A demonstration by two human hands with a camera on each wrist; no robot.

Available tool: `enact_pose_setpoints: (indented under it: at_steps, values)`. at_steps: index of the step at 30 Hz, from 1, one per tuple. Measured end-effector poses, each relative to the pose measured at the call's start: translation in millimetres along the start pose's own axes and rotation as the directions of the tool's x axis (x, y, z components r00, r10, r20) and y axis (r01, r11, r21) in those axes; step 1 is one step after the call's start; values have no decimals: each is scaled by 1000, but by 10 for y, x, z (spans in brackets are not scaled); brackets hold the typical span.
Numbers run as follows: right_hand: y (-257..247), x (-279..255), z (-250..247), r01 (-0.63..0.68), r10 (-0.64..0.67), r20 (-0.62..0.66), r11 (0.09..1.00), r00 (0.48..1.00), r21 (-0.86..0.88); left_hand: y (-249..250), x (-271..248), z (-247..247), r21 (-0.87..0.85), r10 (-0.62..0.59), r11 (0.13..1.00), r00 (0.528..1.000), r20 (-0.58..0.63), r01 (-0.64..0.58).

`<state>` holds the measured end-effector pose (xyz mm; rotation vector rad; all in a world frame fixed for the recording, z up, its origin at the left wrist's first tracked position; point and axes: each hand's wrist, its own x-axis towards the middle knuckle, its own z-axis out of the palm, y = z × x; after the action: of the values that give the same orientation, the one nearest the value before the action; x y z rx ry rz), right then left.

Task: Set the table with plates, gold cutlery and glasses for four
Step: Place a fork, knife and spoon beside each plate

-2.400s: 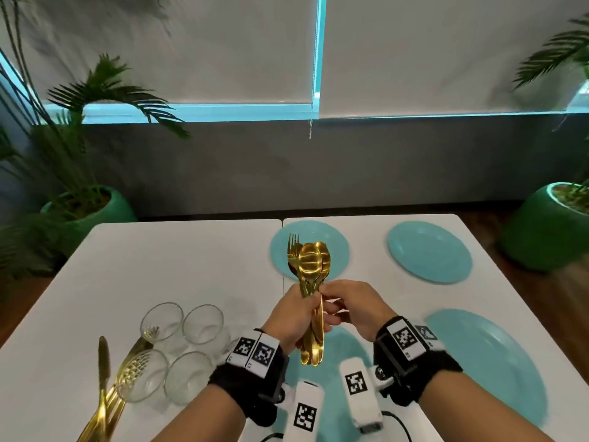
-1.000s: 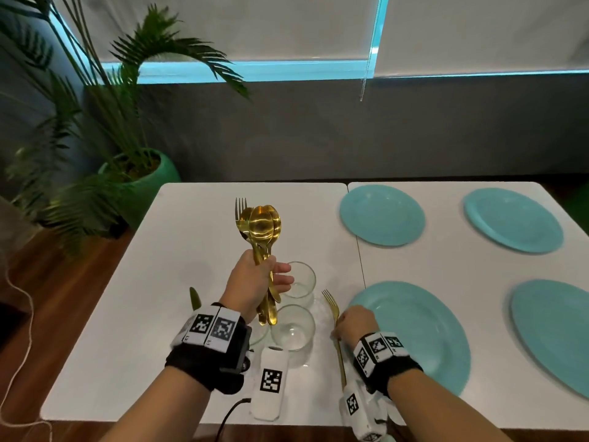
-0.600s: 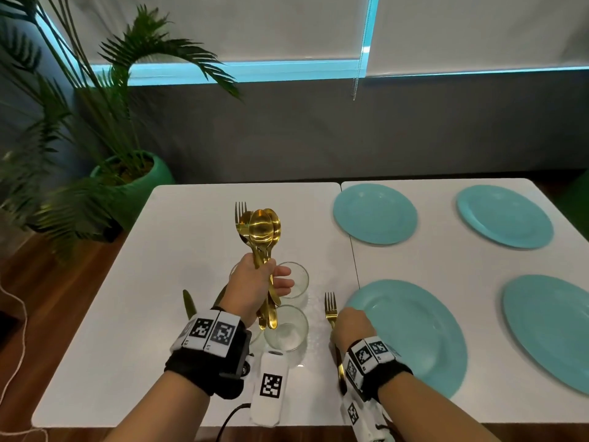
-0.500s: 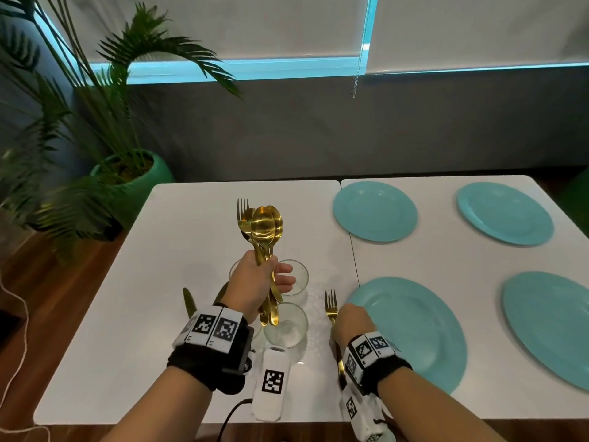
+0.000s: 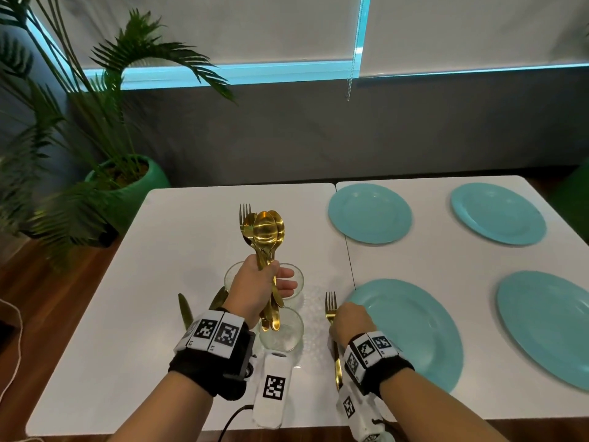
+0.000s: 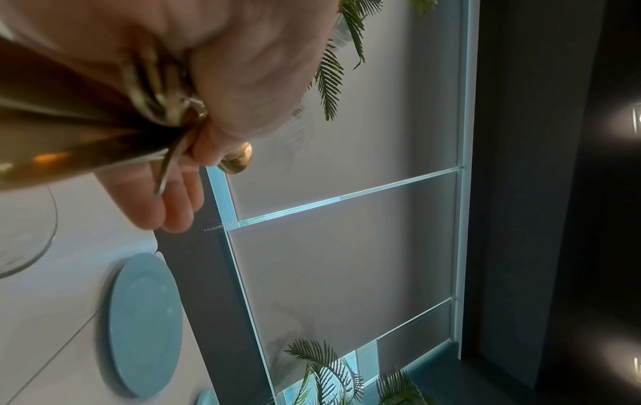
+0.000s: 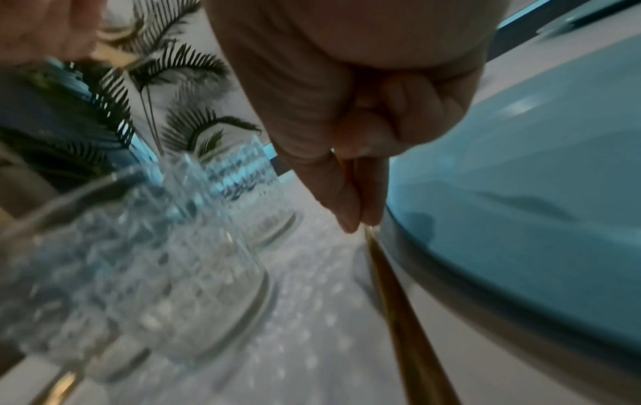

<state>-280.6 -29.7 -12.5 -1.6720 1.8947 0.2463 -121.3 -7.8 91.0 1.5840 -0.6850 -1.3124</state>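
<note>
My right hand [image 5: 349, 323] pinches a gold fork [image 5: 331, 309] lying flat on the white table [image 5: 134, 314], thumb and fingertips closed on its handle, just beside the left rim of the nearest blue plate [image 5: 411, 330]. My left hand [image 5: 258, 288] grips a bundle of gold spoons and forks [image 5: 263, 232] upright above the table, lower fingers loose. Under that hand stand patterned glasses [image 5: 282, 330], close to the fork's left; how many, I cannot tell. More gold cutlery [image 5: 185, 311] pokes out behind my left wrist. Three other blue plates [image 5: 369, 213] sit on the right table half, well apart. A potted palm [image 5: 127, 173] stands off the table's far left corner.
</note>
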Motion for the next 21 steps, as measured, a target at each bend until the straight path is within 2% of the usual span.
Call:
enact_pose_setpoints:
  at_steps: [2,4,7,9,11,14,18,21]
  values:
    - [51,10,-155,44,-43,-12,996,999,77,6,12,63,-12,5,1000,1000,5,-5]
    - [113,24,-409,94,-87,-36,963,996,253,16,17,181,-23,-4,1000,1000,18,4]
    - [180,-48,-872,162,-152,-65,810,986,563,29,-3,427,-74,-39,996,996,81,45]
    - [216,-105,-1139,200,-220,-57,711,974,674,27,-11,612,-68,-52,996,991,121,61]
    - [272,-156,-1317,239,-293,-45,674,955,699,18,-23,811,-32,-48,998,985,163,54]
    - [421,-160,-1447,273,-331,-41,693,943,667,-3,-36,1131,-1,-17,1000,969,245,18]
    - [724,-71,-1546,230,-288,-34,681,957,695,-43,-46,1549,56,17,998,930,366,-40]
    - [980,11,-1610,179,-231,-23,682,973,709,-114,-20,1798,77,-7,997,930,368,-23]
